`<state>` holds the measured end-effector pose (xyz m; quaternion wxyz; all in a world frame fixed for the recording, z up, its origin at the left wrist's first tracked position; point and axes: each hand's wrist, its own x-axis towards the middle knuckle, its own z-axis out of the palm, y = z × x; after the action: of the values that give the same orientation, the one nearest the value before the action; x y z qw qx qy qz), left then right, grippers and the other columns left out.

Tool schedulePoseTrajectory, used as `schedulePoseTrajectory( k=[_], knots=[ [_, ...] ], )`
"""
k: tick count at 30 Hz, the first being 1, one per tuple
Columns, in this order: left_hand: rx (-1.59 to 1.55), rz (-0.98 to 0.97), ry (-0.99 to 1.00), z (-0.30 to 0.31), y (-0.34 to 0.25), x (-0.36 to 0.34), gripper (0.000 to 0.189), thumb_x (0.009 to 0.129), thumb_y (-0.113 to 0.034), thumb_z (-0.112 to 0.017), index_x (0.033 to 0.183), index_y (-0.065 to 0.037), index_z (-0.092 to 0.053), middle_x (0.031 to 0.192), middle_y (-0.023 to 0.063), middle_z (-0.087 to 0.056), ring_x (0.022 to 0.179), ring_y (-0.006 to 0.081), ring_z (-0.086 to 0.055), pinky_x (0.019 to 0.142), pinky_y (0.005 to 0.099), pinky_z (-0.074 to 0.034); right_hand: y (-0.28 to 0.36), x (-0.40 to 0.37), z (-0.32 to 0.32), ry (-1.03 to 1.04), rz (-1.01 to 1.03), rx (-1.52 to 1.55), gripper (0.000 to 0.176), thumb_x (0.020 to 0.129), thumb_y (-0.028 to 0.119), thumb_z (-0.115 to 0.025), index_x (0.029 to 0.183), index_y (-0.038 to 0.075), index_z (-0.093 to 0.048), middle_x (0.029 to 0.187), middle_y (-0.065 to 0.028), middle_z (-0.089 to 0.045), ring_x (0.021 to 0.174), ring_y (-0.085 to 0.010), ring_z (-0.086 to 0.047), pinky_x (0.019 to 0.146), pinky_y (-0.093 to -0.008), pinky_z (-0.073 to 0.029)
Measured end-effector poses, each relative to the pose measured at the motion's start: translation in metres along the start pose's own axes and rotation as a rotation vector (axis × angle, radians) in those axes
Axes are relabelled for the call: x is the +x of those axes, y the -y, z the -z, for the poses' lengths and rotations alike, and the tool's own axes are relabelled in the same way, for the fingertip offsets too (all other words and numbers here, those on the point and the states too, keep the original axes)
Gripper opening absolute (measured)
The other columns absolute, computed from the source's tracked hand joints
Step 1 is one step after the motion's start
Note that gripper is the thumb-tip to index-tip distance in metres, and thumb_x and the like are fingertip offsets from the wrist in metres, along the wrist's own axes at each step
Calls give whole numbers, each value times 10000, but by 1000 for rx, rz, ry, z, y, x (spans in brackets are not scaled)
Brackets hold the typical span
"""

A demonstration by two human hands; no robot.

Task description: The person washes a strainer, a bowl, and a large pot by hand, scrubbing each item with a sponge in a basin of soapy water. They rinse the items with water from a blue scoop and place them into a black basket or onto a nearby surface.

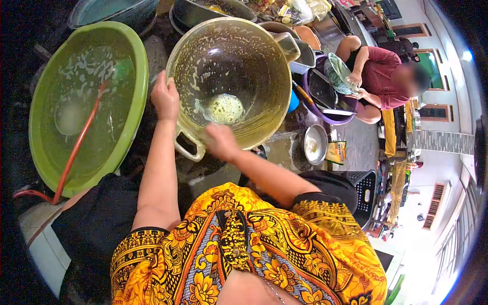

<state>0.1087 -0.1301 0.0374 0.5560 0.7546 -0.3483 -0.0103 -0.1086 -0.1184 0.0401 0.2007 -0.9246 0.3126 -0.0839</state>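
Observation:
A large metal cooking pot is tilted with its mouth facing me, its inner wall streaked with suds. Foamy liquid pools low inside it. My left hand is closed over the pot's left rim. Smeared by motion, my right hand is at the near edge of the pot's mouth, beside a loop handle. Its fingers are too blurred to show whether they hold anything. To the left stands a green basin of soapy water, with an orange hose running into it.
Further right, another person sits handling a greenish translucent item over a purple tub. A small metal bowl and a yellow-green packet lie on the wet floor. A black crate is at my right. Dark tubs stand behind the pot.

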Motion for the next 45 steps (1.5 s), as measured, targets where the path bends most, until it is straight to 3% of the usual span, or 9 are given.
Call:
schedulePoseTrajectory(
  k=[4,7,13,20,29,32,36,39,45],
  knots=[
    [4,2,7,4,1,-5,320,864,-89,-532,1140,72,-531,1069,275,-584,978,411,-568,843,423,-456,12,16,9,-4,134,291,186,725,138,-627,871,68,-536,813,-154,-520,816,-368,-519,714,-469,-430],
    [-5,-25,-2,4,4,0,323,865,-90,-531,1141,79,-529,1070,280,-581,979,414,-567,841,426,-457,-89,-17,43,508,173,-240,169,793,278,-599,891,146,-637,880,-100,-610,821,-332,-574,716,-442,-461],
    [-4,-19,19,6,0,0,326,870,-99,-527,1141,83,-527,1075,280,-581,979,415,-567,844,427,-456,-119,-25,115,491,2,-719,182,790,196,-564,951,201,-648,972,-33,-606,969,-273,-540,775,-471,-439],
    [-19,-8,-5,0,4,0,328,874,-105,-512,1152,67,-527,1073,276,-582,973,420,-566,838,427,-456,-16,2,13,324,-1,162,245,742,232,-643,966,138,-614,988,-83,-583,935,-343,-516,794,-458,-422],
    [-5,-60,-9,3,7,-4,325,873,-100,-513,1147,73,-525,1065,273,-585,968,418,-569,836,428,-455,-139,-19,116,399,-54,-1065,185,784,248,-593,954,218,-660,1019,0,-578,1015,-234,-522,797,-462,-416],
    [-6,-42,-31,1,-3,-2,315,873,-95,-509,1143,68,-527,1047,270,-590,958,416,-571,826,433,-456,-95,-18,34,545,-238,-731,188,718,180,-631,899,151,-668,924,-55,-611,898,-276,-581,702,-461,-484],
    [0,2,2,6,-5,-2,307,871,-90,-505,1138,61,-527,1021,271,-592,933,419,-572,801,439,-456,32,20,3,-14,-146,108,97,790,179,-599,786,82,-591,880,-132,-578,859,-375,-536,753,-441,-437],
    [-16,43,35,7,-6,1,309,872,-92,-503,1140,59,-525,1018,276,-589,925,421,-571,791,443,-455,10,16,14,159,-53,367,145,797,192,-613,772,63,-553,883,-143,-555,861,-386,-514,747,-452,-428],
    [8,-81,1,6,4,0,315,874,-96,-513,1152,53,-521,1060,270,-585,962,414,-571,824,431,-459,-160,5,112,534,205,-850,216,795,221,-552,986,237,-652,998,5,-587,950,-233,-555,777,-404,-455]
  ],
)
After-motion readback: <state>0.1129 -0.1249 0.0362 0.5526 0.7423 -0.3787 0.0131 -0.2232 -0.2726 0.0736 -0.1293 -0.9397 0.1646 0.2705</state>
